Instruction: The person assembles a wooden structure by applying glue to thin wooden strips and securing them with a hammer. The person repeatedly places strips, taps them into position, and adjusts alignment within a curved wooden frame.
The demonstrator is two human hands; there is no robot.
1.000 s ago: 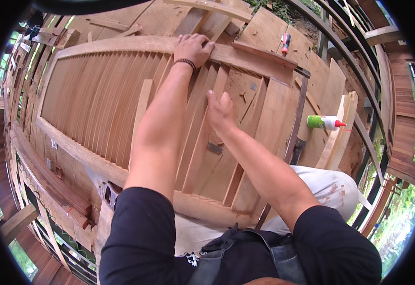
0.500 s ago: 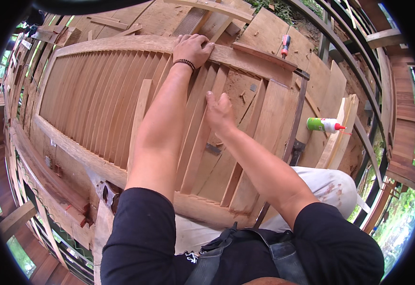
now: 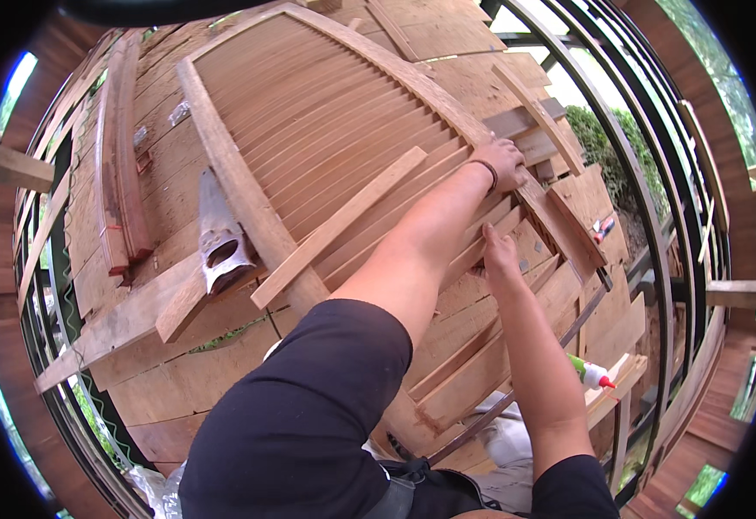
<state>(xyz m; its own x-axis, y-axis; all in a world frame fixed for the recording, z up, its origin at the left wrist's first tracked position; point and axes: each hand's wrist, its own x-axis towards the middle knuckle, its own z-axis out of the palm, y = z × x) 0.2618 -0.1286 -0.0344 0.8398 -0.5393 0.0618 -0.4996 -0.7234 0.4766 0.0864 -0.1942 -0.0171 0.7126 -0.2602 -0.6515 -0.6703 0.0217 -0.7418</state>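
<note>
A louvred wooden frame (image 3: 412, 69) lies in front of me, its inside filled with a row of thin tilted slats (image 3: 334, 121). My left hand (image 3: 503, 163) grips the frame's far rail, its fingers bent over the top, with a beaded bracelet at the wrist. Nearer to me, my right hand (image 3: 500, 253) is closed at a slat at the end of the row, thumb pointing up; its fingers are partly hidden behind the wood. A loose wooden strip (image 3: 343, 225) lies aslant across the slats and the near rail.
A handsaw (image 3: 220, 229) stands beside the near rail at left. Reddish boards (image 3: 118, 173) lie farther left. At right are a metal bar clamp (image 3: 559, 333) across the frame's end, a glue bottle (image 3: 592, 372) with a red tip, and a screwdriver (image 3: 603, 228).
My view has swung to the left, so the frame appears turned and shifted and the saw shows fully. Both hands stay at the far rail and the end slats.
</note>
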